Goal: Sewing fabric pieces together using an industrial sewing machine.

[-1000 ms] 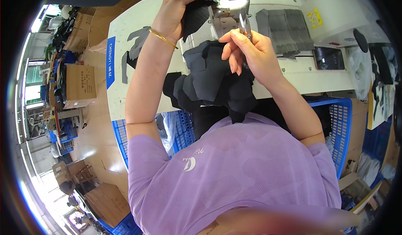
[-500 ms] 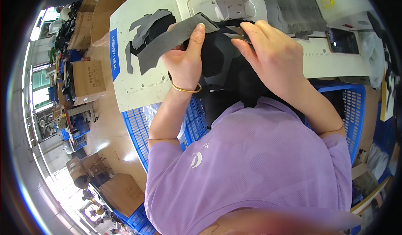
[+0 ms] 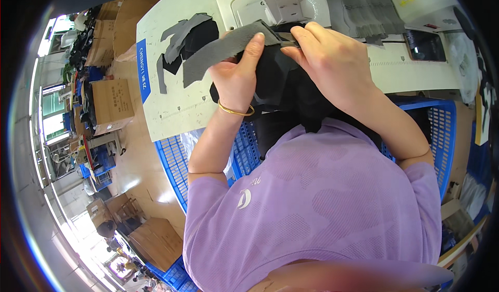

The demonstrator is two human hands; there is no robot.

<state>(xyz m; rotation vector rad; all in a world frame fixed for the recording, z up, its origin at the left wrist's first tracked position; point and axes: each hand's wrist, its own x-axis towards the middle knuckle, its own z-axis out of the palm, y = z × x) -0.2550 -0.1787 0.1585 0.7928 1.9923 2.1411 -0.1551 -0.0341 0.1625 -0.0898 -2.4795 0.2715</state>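
Note:
My left hand point(image 3: 236, 81) pinches a grey fabric strip point(image 3: 210, 53), its thumb on top near the strip's right end. The strip's loose end hangs off to the left. Small metal thread snips point(image 3: 287, 37) are held in my right hand point(image 3: 335, 60); their blades are at the strip's right end, partly hidden by the fingers. Below both hands, black fabric point(image 3: 275, 79) hangs over the table edge toward my lap. Left of my left hand, cut grey and black fabric pieces point(image 3: 189, 34) lie on the white table point(image 3: 171, 112).
Behind the hands stands a sewing machine head point(image 3: 283, 6). A stack of grey fabric pieces point(image 3: 361, 8) lies to its right, with a phone point(image 3: 426, 46) beyond. Blue plastic baskets point(image 3: 445, 136) flank me below the table. Cardboard boxes point(image 3: 112, 102) stand on the floor at left.
The snips have moved left and now meet the strip's end, where a small gap was before. My left hand and the strip have shifted slightly right.

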